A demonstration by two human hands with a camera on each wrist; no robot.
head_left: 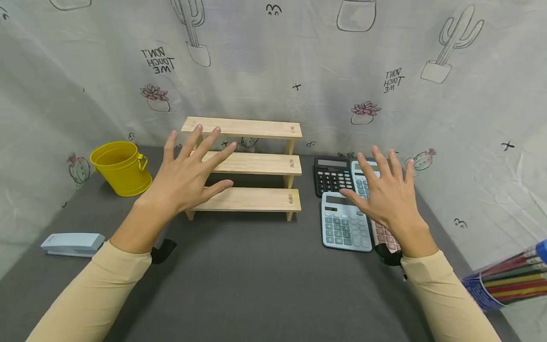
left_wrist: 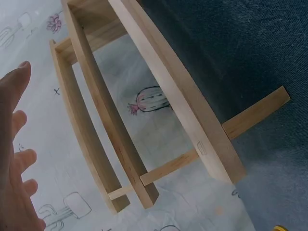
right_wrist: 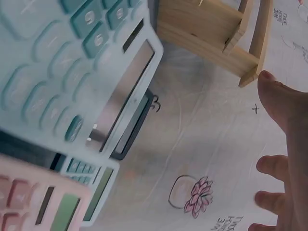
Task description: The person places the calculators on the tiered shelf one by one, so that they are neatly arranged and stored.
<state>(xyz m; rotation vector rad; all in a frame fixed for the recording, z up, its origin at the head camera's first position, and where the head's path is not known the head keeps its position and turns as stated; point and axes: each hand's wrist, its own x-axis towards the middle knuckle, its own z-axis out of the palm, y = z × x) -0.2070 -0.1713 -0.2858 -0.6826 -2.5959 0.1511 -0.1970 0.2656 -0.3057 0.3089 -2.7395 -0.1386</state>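
Observation:
My left hand point(head_left: 186, 172) hovers with spread fingers in front of the left part of a three-tier wooden shelf point(head_left: 256, 164), overlapping it in the head view. Nothing is in its grasp. The left wrist view shows the shelf's wooden tiers point(left_wrist: 178, 91) beside the fingers. Over the calculators, my right hand point(head_left: 386, 194) is held up, its fingers likewise apart and holding nothing. Below and left of it lies a light blue calculator point(head_left: 347, 228). A black calculator point(head_left: 331, 173), another pale blue calculator point(head_left: 362, 186) and a pink calculator point(head_left: 386, 236) lie around it, the last two partly hidden.
A yellow bucket point(head_left: 121, 168) stands at the back left. Nearer, a light blue stapler-like object point(head_left: 72, 243) lies by the left sleeve. At the right edge, a blue holder point(head_left: 485, 290) contains several colored pencils. A printed cloth point(head_left: 265, 61) hangs behind the grey table point(head_left: 256, 275).

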